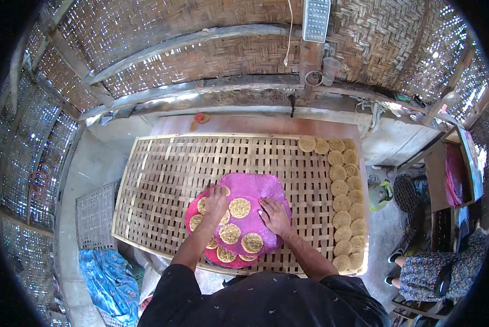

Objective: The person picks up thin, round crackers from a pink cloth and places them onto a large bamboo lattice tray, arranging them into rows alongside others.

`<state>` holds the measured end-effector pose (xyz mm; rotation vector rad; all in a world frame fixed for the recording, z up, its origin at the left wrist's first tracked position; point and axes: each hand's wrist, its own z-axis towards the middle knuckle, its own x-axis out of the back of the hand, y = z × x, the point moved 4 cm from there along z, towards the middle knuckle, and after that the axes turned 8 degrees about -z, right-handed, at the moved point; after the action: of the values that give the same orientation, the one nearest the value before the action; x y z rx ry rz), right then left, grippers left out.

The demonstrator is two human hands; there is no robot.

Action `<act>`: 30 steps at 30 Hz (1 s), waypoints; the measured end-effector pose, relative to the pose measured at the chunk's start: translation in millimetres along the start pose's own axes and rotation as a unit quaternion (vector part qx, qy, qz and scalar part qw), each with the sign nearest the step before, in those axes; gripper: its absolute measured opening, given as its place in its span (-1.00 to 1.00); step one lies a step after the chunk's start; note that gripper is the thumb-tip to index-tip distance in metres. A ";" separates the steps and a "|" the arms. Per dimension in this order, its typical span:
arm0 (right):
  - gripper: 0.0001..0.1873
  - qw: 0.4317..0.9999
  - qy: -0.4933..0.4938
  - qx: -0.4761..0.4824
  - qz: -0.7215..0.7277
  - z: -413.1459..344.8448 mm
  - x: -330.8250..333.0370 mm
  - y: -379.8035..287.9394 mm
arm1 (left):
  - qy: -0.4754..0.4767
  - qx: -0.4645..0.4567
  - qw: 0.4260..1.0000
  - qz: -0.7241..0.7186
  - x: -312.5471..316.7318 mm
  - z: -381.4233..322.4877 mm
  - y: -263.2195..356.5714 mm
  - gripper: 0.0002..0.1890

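Before me a woven bamboo tray (171, 180) lies on a table. On its near middle rests a purple sheet (265, 188) with round, flat noodle-like cakes (240, 207) on it, overlapping a red sheet (193, 204) that bears more of them. My left hand (216, 202) is over the left edge of the purple sheet, close to a partly covered cake; its fingertips' hold is unclear. My right hand (274, 214) lies on the right part of the purple sheet, fingers apart, holding nothing. Columns of round cakes (339, 187) line the tray's right side.
A person in a patterned garment (428, 274) is at the lower right. Blue cloth (111, 282) hangs over a woven panel at the lower left. An open box (467, 163) with pink sheets stands at right. A small red item (199, 117) lies on the table's far edge.
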<state>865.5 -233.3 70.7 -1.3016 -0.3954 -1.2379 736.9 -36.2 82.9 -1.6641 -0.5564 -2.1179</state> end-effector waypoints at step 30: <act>-0.73 0.796 0.059 -0.388 0.462 34.6 13.9 141.1 | -0.026 0.106 0.980 -0.164 25.2 -32.0 49.1 -0.44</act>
<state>1003.0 -238.9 22.2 -1.7496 0.8795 -0.5882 731.1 -96.2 103.9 -1.5978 -1.0977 -2.1461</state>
